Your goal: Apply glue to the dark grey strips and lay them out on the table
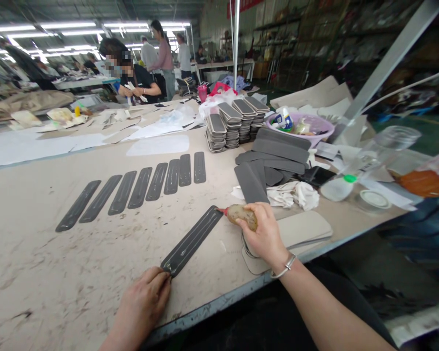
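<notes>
My right hand grips a yellowish glue bottle with a red nozzle. The nozzle tip meets the far end of a dark grey strip with rounded ends. Shiny lines of glue run along that strip's face. At the strip's near end, my left hand pinches its edge between thumb and fingers. Beyond it, several similar strips lie in a slanting row, also marked with wet-looking lines. Beside my right wrist rests a pile of beige rounded pieces, partly hidden by the hand.
Stacked strips stand at the back beside a purple basin. Loose grey pieces, a white cloth and a green-capped bottle crowd the right side. The table edge runs close to me. A co-worker handles white strips across the table.
</notes>
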Tool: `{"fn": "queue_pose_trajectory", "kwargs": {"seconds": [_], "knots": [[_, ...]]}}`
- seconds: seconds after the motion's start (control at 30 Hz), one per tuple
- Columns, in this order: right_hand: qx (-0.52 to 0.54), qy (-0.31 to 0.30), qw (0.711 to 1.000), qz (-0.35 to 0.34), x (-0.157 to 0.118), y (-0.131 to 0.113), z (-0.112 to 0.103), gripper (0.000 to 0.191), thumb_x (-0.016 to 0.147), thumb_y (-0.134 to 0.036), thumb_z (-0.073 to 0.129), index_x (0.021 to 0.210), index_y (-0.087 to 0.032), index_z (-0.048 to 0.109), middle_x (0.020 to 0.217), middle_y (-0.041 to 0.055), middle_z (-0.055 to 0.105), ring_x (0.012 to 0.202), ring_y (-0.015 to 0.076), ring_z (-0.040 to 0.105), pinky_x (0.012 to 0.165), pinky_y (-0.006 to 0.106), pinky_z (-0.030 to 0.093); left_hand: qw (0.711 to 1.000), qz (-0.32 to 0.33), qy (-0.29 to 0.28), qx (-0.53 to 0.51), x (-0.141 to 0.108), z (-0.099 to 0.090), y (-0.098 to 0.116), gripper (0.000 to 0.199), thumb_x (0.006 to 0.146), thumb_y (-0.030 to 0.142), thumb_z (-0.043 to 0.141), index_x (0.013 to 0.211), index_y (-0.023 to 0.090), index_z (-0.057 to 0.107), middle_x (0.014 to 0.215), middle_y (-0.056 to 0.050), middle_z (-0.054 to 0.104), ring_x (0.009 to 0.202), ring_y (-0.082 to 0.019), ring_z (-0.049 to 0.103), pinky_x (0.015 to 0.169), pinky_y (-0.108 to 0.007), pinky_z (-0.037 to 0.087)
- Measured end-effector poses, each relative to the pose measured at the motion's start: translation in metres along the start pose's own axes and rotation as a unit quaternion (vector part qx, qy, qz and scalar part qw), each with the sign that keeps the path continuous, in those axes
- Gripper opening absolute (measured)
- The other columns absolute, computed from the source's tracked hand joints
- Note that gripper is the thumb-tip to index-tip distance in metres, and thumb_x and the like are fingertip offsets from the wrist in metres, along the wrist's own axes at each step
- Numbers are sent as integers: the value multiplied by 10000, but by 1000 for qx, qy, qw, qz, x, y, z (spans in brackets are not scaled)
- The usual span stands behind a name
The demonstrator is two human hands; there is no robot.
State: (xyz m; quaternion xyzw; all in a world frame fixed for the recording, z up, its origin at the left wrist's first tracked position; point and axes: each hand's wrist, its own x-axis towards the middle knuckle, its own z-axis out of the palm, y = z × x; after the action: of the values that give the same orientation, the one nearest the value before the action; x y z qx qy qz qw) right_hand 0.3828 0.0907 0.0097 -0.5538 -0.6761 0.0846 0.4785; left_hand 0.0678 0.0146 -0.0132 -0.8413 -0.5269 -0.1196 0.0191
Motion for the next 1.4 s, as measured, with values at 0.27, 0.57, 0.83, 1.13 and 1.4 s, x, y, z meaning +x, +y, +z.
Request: {"fn": "queue_pose_trajectory", "kwargs": {"seconds": [0.27, 0.57, 0.83, 1.13, 1.4], "knots": [[-13, -10, 1000, -3, -6, 0, -17, 245, 798, -228, 615, 1020, -203, 516, 982, 87, 516, 1002, 260, 498, 882, 451, 452, 1000, -2, 2, -10, 2, -2, 1, 239, 874, 276, 432, 800, 195, 644, 811, -35, 649, 661, -141, 639, 610, -237, 512], [50, -72, 995, 48, -14, -13, -21, 273, 793, -307, 627, 1017, -203, 511, 985, 59, 554, 919, 225, 544, 807, 373, 470, 1000, -12, -12, -16, 0, -1, 1, 215, 875, 260, 435, 816, 192, 631, 816, -42, 634, 676, -144, 626, 628, -251, 510], [34, 7, 988, 153, -9, -4, -27, 432, 738, -592, 602, 1019, -269, 541, 913, 56, 588, 743, 246, 578, 661, 393, 467, 993, -116, 39, 1, -7, -54, -12, 208, 880, 225, 428, 831, 176, 623, 822, -51, 624, 734, -134, 614, 684, -242, 492], [66, -14, 975, 214, -16, 0, -22, 393, 751, -545, 631, 1056, -316, 534, 969, 79, 629, 787, 282, 598, 660, 427, 442, 886, -380, 150, 221, -20, -211, -143, 293, 769, 385, 527, 823, 137, 674, 785, -26, 644, 737, -176, 585, 695, -282, 444], [120, -22, 969, 217, -23, 10, -11, 401, 723, -534, 669, 1049, -323, 565, 854, 71, 648, 679, 265, 599, 592, 415, 445, 806, -498, 110, 299, 13, -269, -223, 479, 847, 405, 363, 1021, 60, 647, 892, -89, 624, 881, -280, 567, 735, -371, 431]]}}
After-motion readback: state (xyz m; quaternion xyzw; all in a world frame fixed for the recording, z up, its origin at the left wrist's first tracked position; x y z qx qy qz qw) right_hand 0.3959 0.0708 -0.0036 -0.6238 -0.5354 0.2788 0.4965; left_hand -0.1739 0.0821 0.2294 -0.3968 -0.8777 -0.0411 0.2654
